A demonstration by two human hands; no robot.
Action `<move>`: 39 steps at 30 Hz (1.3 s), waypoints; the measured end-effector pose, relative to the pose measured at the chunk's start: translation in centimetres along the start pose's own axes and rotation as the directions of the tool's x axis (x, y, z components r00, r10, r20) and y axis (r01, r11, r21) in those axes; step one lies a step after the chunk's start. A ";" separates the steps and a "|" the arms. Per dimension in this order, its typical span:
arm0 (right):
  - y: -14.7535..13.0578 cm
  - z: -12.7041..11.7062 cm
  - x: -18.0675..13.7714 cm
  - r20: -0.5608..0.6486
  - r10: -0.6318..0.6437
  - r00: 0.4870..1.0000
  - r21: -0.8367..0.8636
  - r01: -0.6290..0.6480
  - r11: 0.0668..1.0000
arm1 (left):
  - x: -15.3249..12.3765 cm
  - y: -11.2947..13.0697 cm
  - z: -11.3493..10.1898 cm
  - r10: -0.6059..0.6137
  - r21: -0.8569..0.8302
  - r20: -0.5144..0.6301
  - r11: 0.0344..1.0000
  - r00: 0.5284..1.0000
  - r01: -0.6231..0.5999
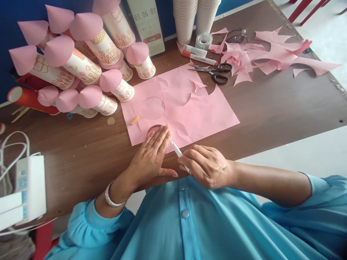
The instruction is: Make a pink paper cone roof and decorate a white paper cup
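Left hand [151, 155] spread flat on round lid [152, 129], right hand [207, 166] pinching white pen [177, 151], pink paper [206, 112] beneath, scissors [217, 72] beyond, cone-topped cups [81, 65] far left

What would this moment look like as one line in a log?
left hand: flat on round lid, over pink paper | right hand: holding white pen, tip by lid's rim | scissors: lying beyond paper

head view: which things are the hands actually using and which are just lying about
In use: left hand flat on round lid; pink sheet; right hand holding white pen.
Lying about: scissors, tape roll, pink scraps, stacked cups, cone-topped cups.
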State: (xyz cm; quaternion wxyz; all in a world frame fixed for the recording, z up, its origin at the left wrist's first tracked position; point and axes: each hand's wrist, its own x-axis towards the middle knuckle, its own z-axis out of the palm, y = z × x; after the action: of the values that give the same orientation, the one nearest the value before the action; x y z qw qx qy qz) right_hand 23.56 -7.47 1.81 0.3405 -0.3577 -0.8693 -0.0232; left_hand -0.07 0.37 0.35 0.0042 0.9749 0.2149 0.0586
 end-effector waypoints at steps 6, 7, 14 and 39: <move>-0.7 0.3 0.1 -0.019 -0.053 0.998 -0.046 0.052 0.998 | 0.0 -0.2 0.1 0.004 -0.053 0.015 0.999 1.000 -0.003; -0.8 0.3 0.1 -0.024 -0.051 0.998 -0.046 0.050 0.998 | 0.0 -0.2 0.1 0.004 -0.064 0.014 0.998 1.000 -0.003; -1.4 0.5 0.3 -0.016 -0.048 0.999 -0.032 0.047 0.998 | 0.0 -0.2 0.1 0.007 -0.101 0.013 0.995 1.000 -0.005; -0.2 -5.2 -0.9 -0.140 0.036 0.989 0.127 -0.018 0.992 | -0.3 -0.3 0.1 0.011 -0.178 0.010 0.984 1.000 -0.009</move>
State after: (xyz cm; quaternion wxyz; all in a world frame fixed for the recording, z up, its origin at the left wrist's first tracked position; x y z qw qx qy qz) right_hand 26.92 -9.63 5.24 0.4236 -0.3449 -0.8375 0.0105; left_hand -0.43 0.56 0.21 0.0921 0.9720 0.2038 0.0721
